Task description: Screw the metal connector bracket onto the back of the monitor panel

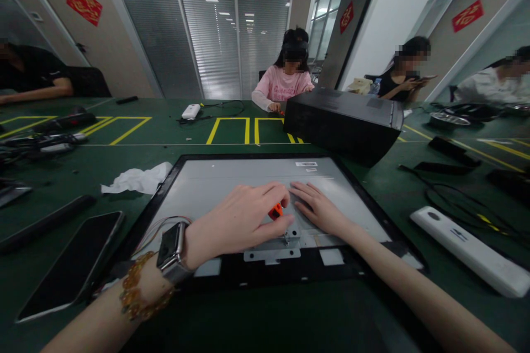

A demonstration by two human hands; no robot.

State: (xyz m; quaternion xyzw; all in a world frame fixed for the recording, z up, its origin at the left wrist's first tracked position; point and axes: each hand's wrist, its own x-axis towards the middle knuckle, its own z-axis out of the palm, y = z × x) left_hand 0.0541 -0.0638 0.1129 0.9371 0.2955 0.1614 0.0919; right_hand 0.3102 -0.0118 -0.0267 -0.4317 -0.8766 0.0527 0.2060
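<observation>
A flat display panel (248, 171) with a grey metal back and black frame lies in front of me. My left hand (254, 215), wearing a watch and a bead bracelet, is closed around a screwdriver (275, 211) with an orange and black handle. Most of the tool is hidden by my fingers. Below it, a metal bracket (271, 255) sits at the panel's near edge; whether the tip meets a screw is too small to tell. My right hand (321, 207) rests flat on the panel's back, fingers stretched out, just right of the bracket.
On the left lie a phone (74, 265), a black bar (45, 223) and crumpled tissue (138, 178). To the right are a white elongated device (472, 251) and black cables (439, 193). Beyond the panel, a person (285, 85) sits by a large black casing (339, 127).
</observation>
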